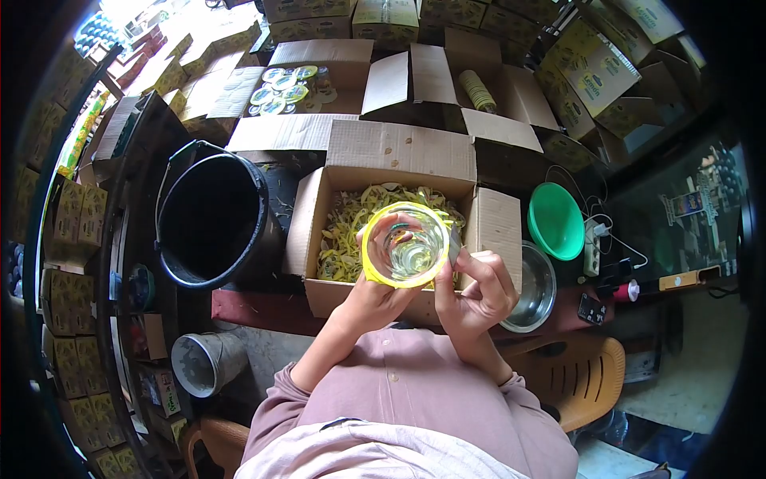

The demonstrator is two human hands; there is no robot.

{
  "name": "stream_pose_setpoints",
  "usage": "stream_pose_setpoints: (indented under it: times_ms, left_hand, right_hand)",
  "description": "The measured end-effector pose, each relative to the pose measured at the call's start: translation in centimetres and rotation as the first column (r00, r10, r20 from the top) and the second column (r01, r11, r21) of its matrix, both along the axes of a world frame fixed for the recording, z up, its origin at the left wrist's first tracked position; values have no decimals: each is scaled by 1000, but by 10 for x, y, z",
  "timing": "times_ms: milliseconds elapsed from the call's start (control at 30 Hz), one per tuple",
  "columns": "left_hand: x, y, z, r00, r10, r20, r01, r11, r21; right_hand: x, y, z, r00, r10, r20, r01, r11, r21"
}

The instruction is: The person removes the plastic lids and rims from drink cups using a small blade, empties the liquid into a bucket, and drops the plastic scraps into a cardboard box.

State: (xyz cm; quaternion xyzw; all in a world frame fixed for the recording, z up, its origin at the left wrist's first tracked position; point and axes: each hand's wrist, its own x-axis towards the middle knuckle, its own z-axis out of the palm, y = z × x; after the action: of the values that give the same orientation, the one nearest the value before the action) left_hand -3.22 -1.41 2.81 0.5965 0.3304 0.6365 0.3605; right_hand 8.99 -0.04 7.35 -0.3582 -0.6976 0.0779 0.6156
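Observation:
A clear plastic cup (413,254) with a bright yellow rim is held up in front of my chest, its round end facing me. My left hand (373,299) is wrapped around the cup from the left and below; its fingers show through the clear plastic. My right hand (477,294) is closed in a pinch at the right edge of the rim; what lies between thumb and finger is too small to make out. Behind the cup stands an open cardboard box (499,231) filled with thin yellow strips (343,227).
To the left are a black bucket (263,231) and a grey bucket (209,363). A green bowl (556,219), a metal bowl (535,287) and a power strip (591,259) lie right. Farther back, open boxes hold lidded cups (279,89) and a stack of cups (477,89).

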Motion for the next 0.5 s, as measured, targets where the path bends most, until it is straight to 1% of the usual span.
stream_pose_setpoints:
  times_ms: [100,200,300,400,500]
  left_hand:
    - [-4,0,1,989,-6,-146,8,1000,16]
    - [-5,0,0,993,-34,-115,31,999,-23]
    - [-10,-2,5,951,18,-310,2,998,64]
    - [-8,-1,5,982,-97,-163,100,995,10]
    - [-2,-4,4,990,-139,31,141,988,-70]
  right_hand:
    - [1,2,3,1000,-20,23,19,999,35]
    - [2,5,2,1000,-2,11,1,998,59]
    - [3,7,2,998,-34,49,31,998,57]
    - [7,12,2,999,17,41,-20,997,70]
    - [7,11,5,998,43,-40,-43,999,-11]
